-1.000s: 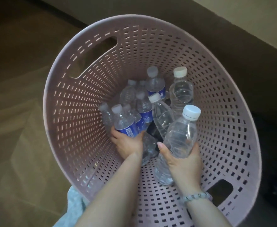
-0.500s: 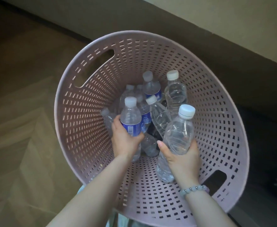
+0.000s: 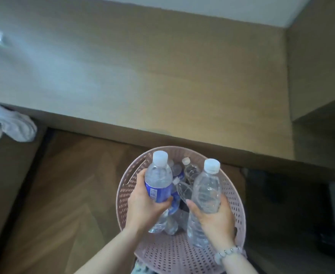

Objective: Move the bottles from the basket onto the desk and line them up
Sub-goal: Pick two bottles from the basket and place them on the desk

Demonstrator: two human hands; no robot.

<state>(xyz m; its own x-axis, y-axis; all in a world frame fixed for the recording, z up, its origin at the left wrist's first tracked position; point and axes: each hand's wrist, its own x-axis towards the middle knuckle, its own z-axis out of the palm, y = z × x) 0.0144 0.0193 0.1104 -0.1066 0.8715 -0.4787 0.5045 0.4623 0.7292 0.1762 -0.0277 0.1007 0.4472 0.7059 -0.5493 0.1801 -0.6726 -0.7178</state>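
Now my left hand (image 3: 142, 202) is wrapped around the blue-labelled bottle (image 3: 158, 180) and my right hand (image 3: 214, 216) around the clear bottle (image 3: 206, 196), both caps-up above the basket (image 3: 123, 194), with the desk (image 3: 162, 80) lying straight ahead of both hands.

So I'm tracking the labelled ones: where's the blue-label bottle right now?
In the head view, the blue-label bottle is in the left hand, above the pink basket, left of the clear bottle held by the right hand.
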